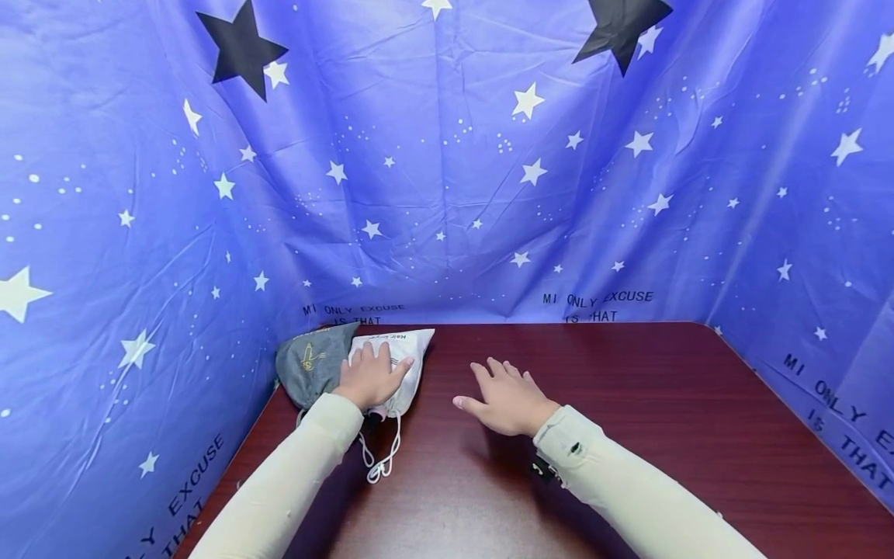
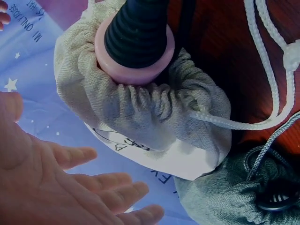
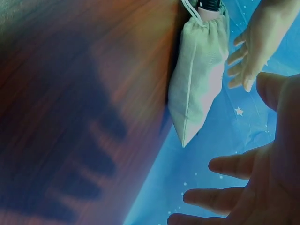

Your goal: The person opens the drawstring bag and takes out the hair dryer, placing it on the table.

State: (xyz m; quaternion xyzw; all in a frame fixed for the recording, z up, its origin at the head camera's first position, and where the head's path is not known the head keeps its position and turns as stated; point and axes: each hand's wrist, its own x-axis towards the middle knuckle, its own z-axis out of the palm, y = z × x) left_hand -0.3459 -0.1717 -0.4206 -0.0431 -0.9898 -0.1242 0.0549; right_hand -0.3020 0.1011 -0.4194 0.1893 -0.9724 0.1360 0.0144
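Note:
A white drawstring bag (image 1: 415,379) printed with "Hair" lettering lies at the far left of the table. My left hand (image 1: 373,378) hovers over it with fingers spread, and the left wrist view shows a gap between palm and bag. From the bag's gathered mouth sticks a black ribbed cord sleeve (image 2: 136,35) with a pink collar (image 2: 126,75); the rest is hidden inside. Against its left side rests a grey drawstring bag (image 1: 307,369) with a gold print. My right hand (image 1: 508,397) is held over the middle of the table, fingers apart, holding nothing.
The dark red wooden table (image 1: 628,373) reaches back to a blue star-printed cloth (image 1: 447,194) that hangs behind and at both sides. White cords (image 1: 380,470) from the white bag trail toward the front.

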